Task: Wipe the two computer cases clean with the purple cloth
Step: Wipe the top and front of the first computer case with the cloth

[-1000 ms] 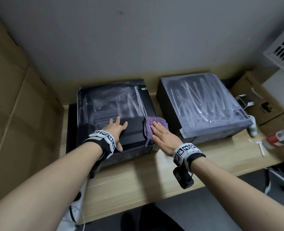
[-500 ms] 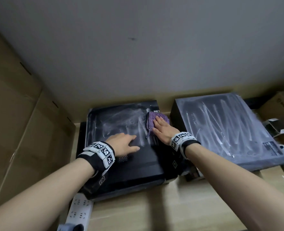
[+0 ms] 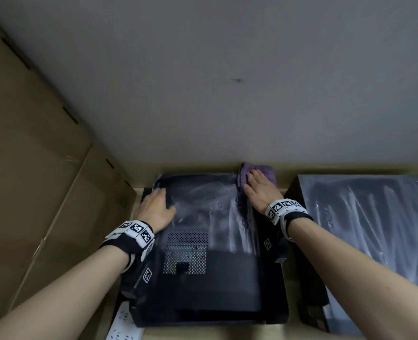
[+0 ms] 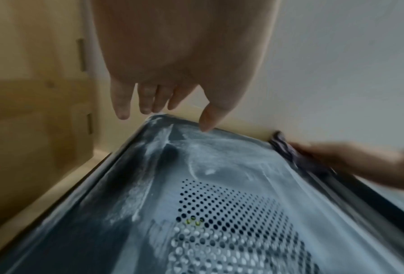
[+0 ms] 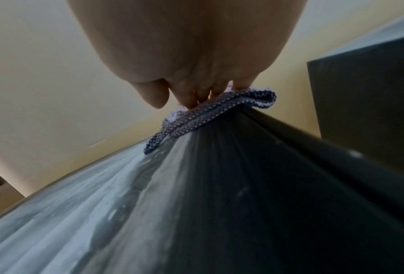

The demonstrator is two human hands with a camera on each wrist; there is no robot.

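Two black computer cases lie flat on the wooden desk, both smeared with white dust. The left case (image 3: 210, 253) has a perforated vent and a dark wiped strip along its right side. My right hand (image 3: 258, 190) lies flat on the purple cloth (image 3: 243, 175), pressing it onto that case's far right corner by the wall; in the right wrist view the straight fingers (image 5: 191, 98) bear on the cloth (image 5: 210, 113). My left hand (image 3: 155, 209) rests with fingers extended at the case's far left part (image 4: 219, 166). The right case (image 3: 370, 224) stays streaked.
A cardboard wall (image 3: 31, 180) stands close on the left. The grey room wall (image 3: 227, 82) runs right behind the cases. A white power strip (image 3: 124, 325) lies at the left case's near corner. A narrow gap separates the two cases.
My right hand has pushed the cloth from the case's near right edge up to its far right corner. My left hand slid from the near middle to the far left. The head moved closer.
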